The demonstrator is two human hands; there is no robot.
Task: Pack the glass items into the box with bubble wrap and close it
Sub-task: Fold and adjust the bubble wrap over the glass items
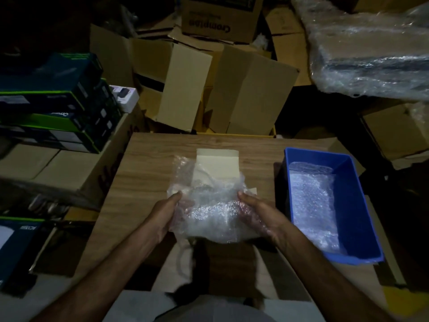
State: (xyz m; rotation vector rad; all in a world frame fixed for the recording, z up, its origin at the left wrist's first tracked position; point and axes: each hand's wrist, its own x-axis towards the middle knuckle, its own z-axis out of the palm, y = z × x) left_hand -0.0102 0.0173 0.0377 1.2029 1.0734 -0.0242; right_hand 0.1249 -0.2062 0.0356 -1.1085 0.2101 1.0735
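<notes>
Bubble wrap (209, 205) gripped by both hands over box (218, 163).

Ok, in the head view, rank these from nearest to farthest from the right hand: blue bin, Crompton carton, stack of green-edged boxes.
From the right hand:
1. blue bin, just to its right on the table.
2. stack of green-edged boxes, across to the far left, beyond the left hand.
3. Crompton carton, at the top, behind the open cartons.
</notes>
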